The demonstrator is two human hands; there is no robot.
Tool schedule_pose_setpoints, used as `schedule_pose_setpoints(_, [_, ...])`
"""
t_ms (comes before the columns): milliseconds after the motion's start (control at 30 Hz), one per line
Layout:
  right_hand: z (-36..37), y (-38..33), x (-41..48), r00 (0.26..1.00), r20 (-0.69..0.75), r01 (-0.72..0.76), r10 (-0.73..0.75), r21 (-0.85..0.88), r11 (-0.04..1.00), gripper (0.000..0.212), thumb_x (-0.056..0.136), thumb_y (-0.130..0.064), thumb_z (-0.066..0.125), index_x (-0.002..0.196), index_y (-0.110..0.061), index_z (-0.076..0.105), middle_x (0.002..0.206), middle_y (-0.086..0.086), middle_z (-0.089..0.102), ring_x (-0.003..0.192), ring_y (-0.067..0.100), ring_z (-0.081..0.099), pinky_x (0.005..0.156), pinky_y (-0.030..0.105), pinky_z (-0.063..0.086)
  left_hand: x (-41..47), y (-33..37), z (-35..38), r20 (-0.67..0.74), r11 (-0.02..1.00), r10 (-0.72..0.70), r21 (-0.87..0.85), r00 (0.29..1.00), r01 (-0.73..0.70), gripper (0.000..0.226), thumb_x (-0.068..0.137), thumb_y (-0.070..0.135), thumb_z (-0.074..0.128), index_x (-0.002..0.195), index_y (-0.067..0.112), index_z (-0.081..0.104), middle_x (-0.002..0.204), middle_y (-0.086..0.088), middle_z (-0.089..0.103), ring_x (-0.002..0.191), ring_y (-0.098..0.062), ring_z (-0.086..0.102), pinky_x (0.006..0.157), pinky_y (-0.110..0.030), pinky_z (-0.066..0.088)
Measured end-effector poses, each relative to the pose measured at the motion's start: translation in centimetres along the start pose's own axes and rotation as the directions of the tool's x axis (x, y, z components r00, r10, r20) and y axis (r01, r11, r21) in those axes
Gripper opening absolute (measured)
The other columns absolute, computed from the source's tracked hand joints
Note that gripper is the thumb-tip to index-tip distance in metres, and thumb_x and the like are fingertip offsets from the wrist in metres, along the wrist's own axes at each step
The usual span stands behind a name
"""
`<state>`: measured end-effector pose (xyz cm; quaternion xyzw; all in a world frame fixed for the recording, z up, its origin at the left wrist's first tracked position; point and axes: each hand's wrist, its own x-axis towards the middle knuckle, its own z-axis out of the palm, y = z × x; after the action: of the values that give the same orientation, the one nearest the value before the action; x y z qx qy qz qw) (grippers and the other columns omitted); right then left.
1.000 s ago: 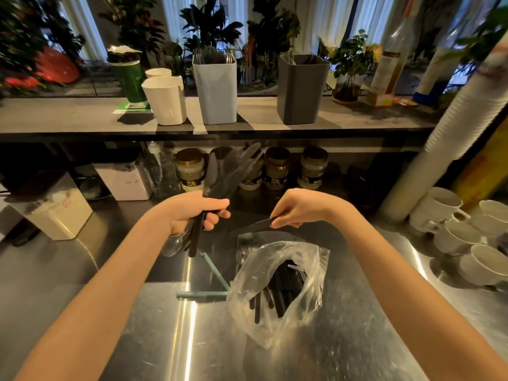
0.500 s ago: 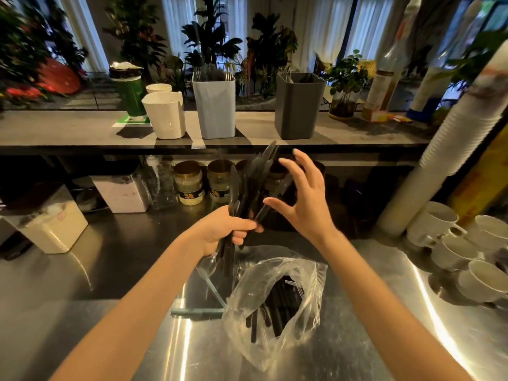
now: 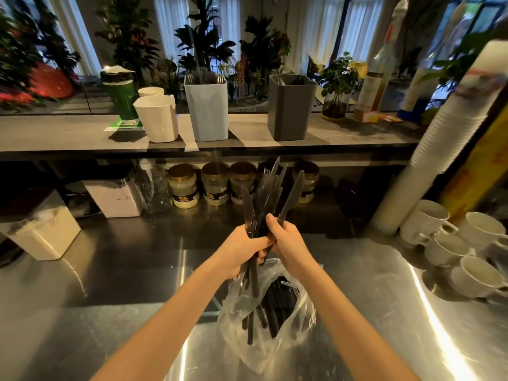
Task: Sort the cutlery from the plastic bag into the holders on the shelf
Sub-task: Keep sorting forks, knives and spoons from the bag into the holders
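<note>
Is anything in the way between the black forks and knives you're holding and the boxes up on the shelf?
Nothing visible does. The left hand and right hand grip the black cutlery below the shelf edge; above it the blue holder and grey holder stand open-topped, nothing in front.

Dim backlit scene, glaring steel counter (image 3: 428, 312).

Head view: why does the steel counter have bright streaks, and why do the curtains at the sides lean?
Head view: streaks on the counter are glare off shiny steel; the curtains lean from wide-angle distortion; the black cutlery blends into the shadow.
</note>
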<state>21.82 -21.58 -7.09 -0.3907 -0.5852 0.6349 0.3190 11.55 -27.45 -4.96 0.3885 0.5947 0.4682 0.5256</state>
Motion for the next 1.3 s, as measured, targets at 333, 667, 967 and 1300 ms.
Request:
schedule_pose_setpoints(333, [-1.6, 0.6, -0.6, 0.986, 0.163, -0.058, 0.026, 0.195, 0.979, 0.04, 0.1, -0.03, 0.038, 0.115, 0.001, 0.059, 0.097, 0.016, 0.066, 0.059, 0.012, 0.061, 0.055, 0.022, 0.051, -0.9, -0.8, 0.3, 0.041, 0.987, 0.05, -0.152, 0.998, -0.043, 0.014, 0.094, 0.013, 0.055, 0.106, 0.011, 0.062, 0.082, -0.008, 0.067, 0.061, -0.012, 0.062, 0.057, -0.024, 0.053])
schedule_pose_setpoints(667, [-2.1, 1.1, -1.3, 0.977, 0.21, -0.079, 0.027, 0.242, 0.967, 0.044, 0.097, -0.034, 0.04, 0.12, -0.001, 0.056, 0.111, 0.019, 0.061, 0.101, 0.03, 0.058, 0.092, 0.037, 0.047, -1.2, -1.6, 0.2, 0.112, 0.984, 0.041, -0.175, 0.993, -0.021, 0.019, 0.094, 0.015, 0.054, 0.109, 0.009, 0.062, 0.081, -0.009, 0.068, 0.069, -0.017, 0.065, 0.063, -0.026, 0.055])
schedule_pose_setpoints(967, [-1.0, 1.3, -1.2, 0.998, 0.051, -0.053, 0.045, 0.177, 0.983, 0.028, 0.1, -0.027, 0.04, 0.113, -0.012, 0.06, 0.096, 0.006, 0.066, 0.06, 0.003, 0.064, 0.052, 0.017, 0.049, -0.9, -2.2, 0.5, 0.027, 0.978, 0.046, -0.206, 0.999, -0.04, 0.023, 0.095, 0.011, 0.053, 0.116, 0.006, 0.059, 0.088, -0.013, 0.071, 0.078, -0.021, 0.07, 0.066, -0.027, 0.056])
schedule_pose_setpoints(1300, [0.1, 1.1, -0.5, 0.963, -0.18, -0.148, 0.201, 0.272, 0.951, 0.035, 0.1, -0.037, 0.036, 0.102, -0.012, 0.061, 0.102, 0.009, 0.068, 0.094, 0.021, 0.064, 0.081, 0.035, 0.052, -0.5, -2.4, -0.1, -0.032, 0.998, 0.006, 0.056, 0.999, -0.004, 0.016, 0.091, 0.011, 0.059, 0.106, 0.009, 0.065, 0.095, 0.0, 0.07, 0.084, -0.006, 0.067, 0.079, -0.026, 0.057])
